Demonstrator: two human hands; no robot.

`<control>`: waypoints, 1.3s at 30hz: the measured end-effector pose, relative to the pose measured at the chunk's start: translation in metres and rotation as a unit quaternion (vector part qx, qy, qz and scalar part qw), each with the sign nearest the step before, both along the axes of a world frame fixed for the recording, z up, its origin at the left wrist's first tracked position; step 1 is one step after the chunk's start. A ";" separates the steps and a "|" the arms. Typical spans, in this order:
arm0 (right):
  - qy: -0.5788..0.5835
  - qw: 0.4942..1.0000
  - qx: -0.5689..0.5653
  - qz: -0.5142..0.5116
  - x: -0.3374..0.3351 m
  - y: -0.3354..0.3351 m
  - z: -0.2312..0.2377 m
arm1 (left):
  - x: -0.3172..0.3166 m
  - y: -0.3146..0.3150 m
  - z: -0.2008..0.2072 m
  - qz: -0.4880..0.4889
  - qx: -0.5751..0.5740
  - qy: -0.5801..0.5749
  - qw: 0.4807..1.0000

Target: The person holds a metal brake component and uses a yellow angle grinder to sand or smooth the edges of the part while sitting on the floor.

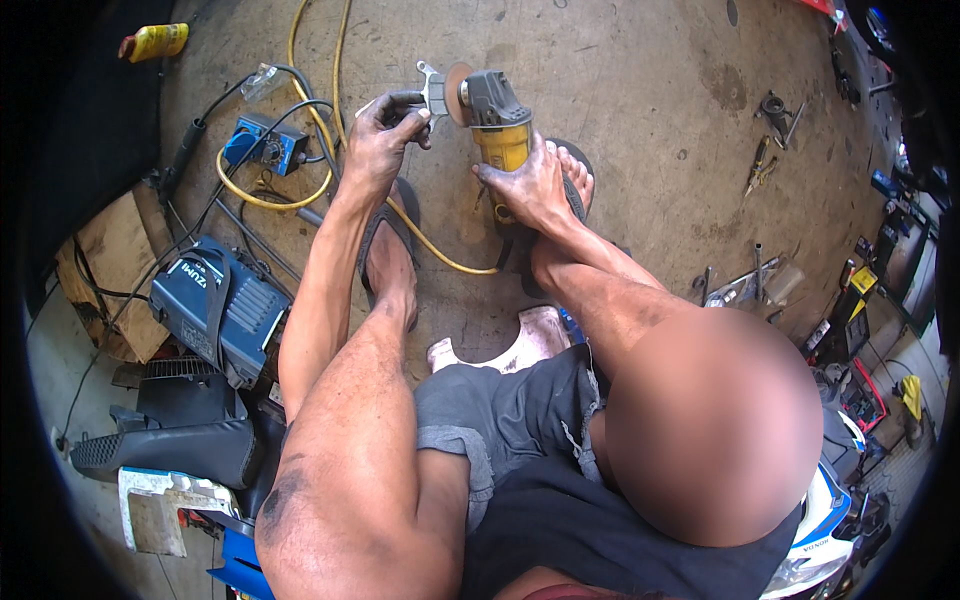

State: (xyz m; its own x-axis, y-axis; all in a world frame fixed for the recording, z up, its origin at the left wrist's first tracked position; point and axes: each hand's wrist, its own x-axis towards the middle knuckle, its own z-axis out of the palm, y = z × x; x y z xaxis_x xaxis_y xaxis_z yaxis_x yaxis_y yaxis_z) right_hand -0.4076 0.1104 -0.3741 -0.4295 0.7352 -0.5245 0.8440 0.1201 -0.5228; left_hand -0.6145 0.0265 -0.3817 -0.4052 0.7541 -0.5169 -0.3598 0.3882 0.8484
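My left hand (385, 138), fingers darkened with grime, pinches a small silver metal bracket (434, 88) with a holed lug at its top. My right hand (528, 185) is wrapped round the yellow body of an angle grinder (503, 142) with a dark grey head. The grinder's thin brown disc (457, 94) stands edge-on right beside the bracket. Whether the two touch, and whether the disc spins, I cannot make out. From the tool's lower end a yellow cord (450, 262) runs off between my feet.
At left are a blue welding machine (225, 305), a smaller blue box (265, 145), looped cables and a yellow bottle (155, 42). Pliers (762, 165) and a metal part (775, 110) lie on the concrete floor to the right. Tools and white-blue panels (825, 520) crowd the right edge.
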 end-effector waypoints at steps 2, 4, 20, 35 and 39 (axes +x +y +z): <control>-0.001 1.000 0.003 0.002 0.001 0.001 -0.003 | 0.002 0.000 0.000 0.001 0.003 -0.002 1.000; 0.005 1.000 -0.004 0.001 0.001 0.000 -0.004 | 0.002 -0.001 0.000 0.003 0.004 -0.005 1.000; 0.035 0.999 0.001 -0.031 0.002 -0.002 -0.006 | 0.010 -0.004 0.001 0.009 -0.010 -0.018 1.000; 0.003 1.000 0.003 -0.030 0.005 -0.002 -0.015 | 0.001 -0.003 -0.014 0.053 0.024 -0.028 0.998; 0.009 0.999 -0.004 -0.036 0.005 -0.002 -0.017 | 0.005 -0.005 -0.015 0.058 0.026 -0.033 0.997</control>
State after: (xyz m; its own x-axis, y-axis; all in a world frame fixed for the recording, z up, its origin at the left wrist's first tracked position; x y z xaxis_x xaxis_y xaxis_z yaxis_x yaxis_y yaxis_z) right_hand -0.4022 0.1084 -0.3909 -0.3852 0.7596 -0.5241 0.8410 0.0552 -0.5382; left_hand -0.6097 0.0217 -0.3965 -0.4565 0.7310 -0.5072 -0.4560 0.2972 0.8389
